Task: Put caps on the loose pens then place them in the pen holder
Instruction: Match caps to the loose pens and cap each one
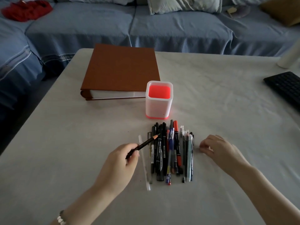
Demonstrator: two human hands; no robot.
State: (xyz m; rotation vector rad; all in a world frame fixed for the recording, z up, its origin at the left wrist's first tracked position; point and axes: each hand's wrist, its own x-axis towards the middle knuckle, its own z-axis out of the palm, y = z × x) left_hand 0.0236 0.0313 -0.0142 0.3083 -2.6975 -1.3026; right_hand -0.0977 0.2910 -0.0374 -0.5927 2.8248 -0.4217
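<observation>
A pile of several pens (170, 151) lies side by side on the table, black, blue, red and pale ones, tips pointing away from me. Behind the pile stands the white pen holder (159, 108) with a red inside and red base, with nothing showing inside it. My left hand (123, 161) grips a dark pencil (144, 143), its sharpened tip raised over the pile's left side. A clear pen (143, 161) lies just right of that hand. My right hand (217, 146) hovers low just right of the pile, fingers loosely curled, holding nothing that I can see.
A thick brown album (120, 70) lies behind and left of the holder. A black keyboard (285, 86) sits at the right edge, a white cylinder (290, 56) beyond it. A blue sofa (146, 26) with cushions and a red cloth (26, 10) runs past the table's far edge.
</observation>
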